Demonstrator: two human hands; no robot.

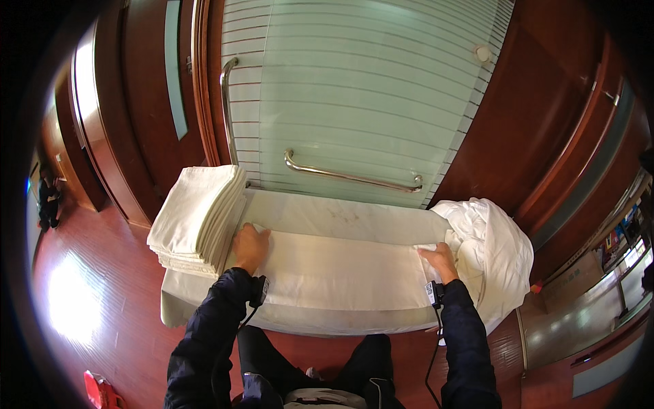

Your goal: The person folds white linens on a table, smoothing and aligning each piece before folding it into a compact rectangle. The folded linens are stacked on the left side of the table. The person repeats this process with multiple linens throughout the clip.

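A long white cloth (pixel 342 271) lies flat across a surface covered with a pale sheet (pixel 332 212). My left hand (pixel 251 248) grips its far left corner, close to a stack of folded white cloths (pixel 196 214). At the far right corner, my right hand (pixel 440 259) pinches the same cloth between thumb and fingers. Just beyond that hand sits a loose heap of crumpled white cloth (pixel 493 250). The underside of the held corners is hidden by the fingers.
A frosted glass panel (pixel 352 102) with metal bars (pixel 352 177) rises behind the covered surface. Wooden doors flank it. A red bag (pixel 102 391) is on the floor at lower left; a person (pixel 48 199) is far left. A cardboard box (pixel 575 281) stands at right.
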